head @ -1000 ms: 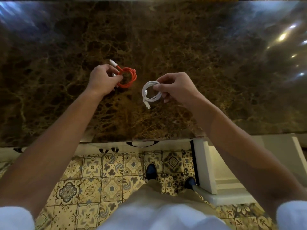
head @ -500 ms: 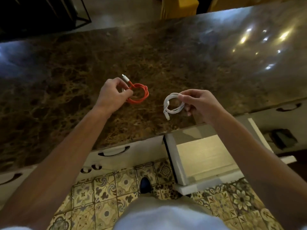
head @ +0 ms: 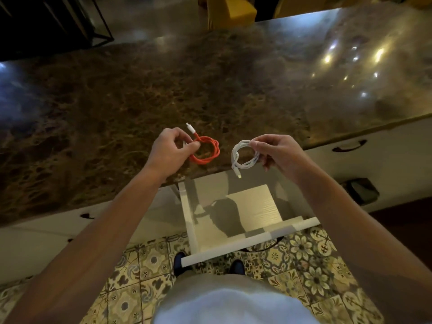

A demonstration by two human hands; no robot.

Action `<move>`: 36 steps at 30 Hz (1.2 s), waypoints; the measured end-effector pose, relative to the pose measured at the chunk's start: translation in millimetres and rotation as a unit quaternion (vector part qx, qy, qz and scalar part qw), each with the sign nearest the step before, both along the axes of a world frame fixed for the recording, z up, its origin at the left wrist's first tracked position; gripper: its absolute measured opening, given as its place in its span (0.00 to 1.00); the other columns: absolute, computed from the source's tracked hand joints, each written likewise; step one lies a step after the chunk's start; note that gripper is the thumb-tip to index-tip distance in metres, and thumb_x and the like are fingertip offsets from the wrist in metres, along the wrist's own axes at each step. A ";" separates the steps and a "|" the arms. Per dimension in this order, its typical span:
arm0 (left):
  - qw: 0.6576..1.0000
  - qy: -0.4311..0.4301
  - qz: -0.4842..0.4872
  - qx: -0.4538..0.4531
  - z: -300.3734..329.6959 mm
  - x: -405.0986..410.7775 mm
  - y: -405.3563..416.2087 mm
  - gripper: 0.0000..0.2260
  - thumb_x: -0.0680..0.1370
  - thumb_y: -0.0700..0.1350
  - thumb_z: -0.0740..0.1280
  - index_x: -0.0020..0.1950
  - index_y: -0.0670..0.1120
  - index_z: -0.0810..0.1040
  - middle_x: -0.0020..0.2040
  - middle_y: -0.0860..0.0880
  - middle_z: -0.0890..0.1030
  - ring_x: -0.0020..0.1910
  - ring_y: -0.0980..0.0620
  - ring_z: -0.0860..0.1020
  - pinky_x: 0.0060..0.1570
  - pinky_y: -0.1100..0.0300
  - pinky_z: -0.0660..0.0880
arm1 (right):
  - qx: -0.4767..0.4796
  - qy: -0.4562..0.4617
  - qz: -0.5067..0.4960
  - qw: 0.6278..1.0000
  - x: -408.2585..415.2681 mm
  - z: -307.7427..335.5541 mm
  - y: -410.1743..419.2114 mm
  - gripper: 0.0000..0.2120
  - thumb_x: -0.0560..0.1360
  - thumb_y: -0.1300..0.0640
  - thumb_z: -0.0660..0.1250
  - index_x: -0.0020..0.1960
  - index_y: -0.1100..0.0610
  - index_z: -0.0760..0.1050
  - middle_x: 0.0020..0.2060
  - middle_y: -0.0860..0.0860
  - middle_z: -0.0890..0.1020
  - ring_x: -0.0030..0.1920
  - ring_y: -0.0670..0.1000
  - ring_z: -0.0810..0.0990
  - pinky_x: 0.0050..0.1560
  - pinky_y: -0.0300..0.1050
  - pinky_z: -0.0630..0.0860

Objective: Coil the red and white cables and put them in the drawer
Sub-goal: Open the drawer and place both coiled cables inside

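My left hand pinches a coiled red cable with a white plug sticking up, held just above the front of the dark marble counter. My right hand pinches a coiled white cable whose plug end dangles down over the counter's front edge. Below both hands a white drawer stands pulled open. Nothing shows in the visible part of its pale inside, and my right forearm hides its right side.
More white drawer fronts with dark handles run along under the counter to the left and right. A dark opening sits at the lower right. Patterned floor tiles and my shoes lie below. Yellow chairs stand beyond the counter.
Both hands, each holding its coil, have come back toward the counter's front edge. The view has shifted right and the open drawer now lies directly beneath the hands.
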State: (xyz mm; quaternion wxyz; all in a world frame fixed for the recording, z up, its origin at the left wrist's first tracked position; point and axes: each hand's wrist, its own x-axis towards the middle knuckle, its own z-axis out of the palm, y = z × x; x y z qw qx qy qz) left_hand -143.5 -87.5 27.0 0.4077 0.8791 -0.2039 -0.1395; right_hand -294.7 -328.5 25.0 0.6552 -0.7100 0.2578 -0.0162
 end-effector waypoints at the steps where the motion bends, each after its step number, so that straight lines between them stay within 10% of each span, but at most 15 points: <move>1: 1.000 0.003 -0.002 -0.001 -4.0 -6.5 -4.3 0.08 0.78 0.52 0.73 0.52 0.50 0.79 0.55 0.47 0.79 0.43 0.55 0.80 0.33 0.69 0.73 | -0.009 0.008 0.003 1.000 -4.3 -2.0 -5.6 0.08 0.79 0.55 0.72 0.54 0.59 0.85 0.35 0.50 0.85 0.33 0.47 0.81 0.35 0.42 0.79; 13: 0.999 0.022 -0.040 0.011 -39.6 -74.8 -12.6 0.06 0.77 0.49 0.76 0.45 0.52 0.79 0.49 0.53 0.76 0.41 0.55 0.78 0.39 0.64 0.77 | -0.058 0.159 0.071 0.983 -35.1 -47.7 -51.2 0.05 0.80 0.62 0.70 0.56 0.61 0.81 0.46 0.61 0.87 0.35 0.50 0.84 0.35 0.43 0.82; 21: 0.979 0.180 -0.023 0.094 -97.9 -102.6 -26.1 0.06 0.78 0.53 0.73 0.48 0.54 0.80 0.47 0.50 0.81 0.44 0.51 0.82 0.47 0.49 0.82 | -0.111 0.265 0.102 0.952 -25.7 -88.5 -49.3 0.06 0.81 0.67 0.66 0.56 0.62 0.79 0.44 0.61 0.86 0.40 0.58 0.86 0.39 0.49 0.85; 28: 0.969 0.221 0.024 0.104 -150.0 -97.9 -42.5 0.05 0.76 0.48 0.76 0.47 0.52 0.82 0.52 0.48 0.82 0.45 0.52 0.82 0.29 0.71 0.68 | -0.121 0.330 0.149 0.924 -20.1 -128.5 -43.7 0.10 0.80 0.71 0.66 0.57 0.58 0.77 0.43 0.64 0.86 0.37 0.59 0.86 0.37 0.55 0.86; 36: 0.961 0.211 0.033 0.173 -181.5 -89.1 -56.5 0.08 0.78 0.49 0.74 0.55 0.48 0.82 0.58 0.47 0.80 0.52 0.48 0.81 0.43 0.60 0.72 | -0.127 0.359 0.188 0.905 -12.2 -149.3 -40.1 0.11 0.81 0.71 0.64 0.55 0.57 0.78 0.40 0.61 0.84 0.31 0.53 0.83 0.26 0.43 0.80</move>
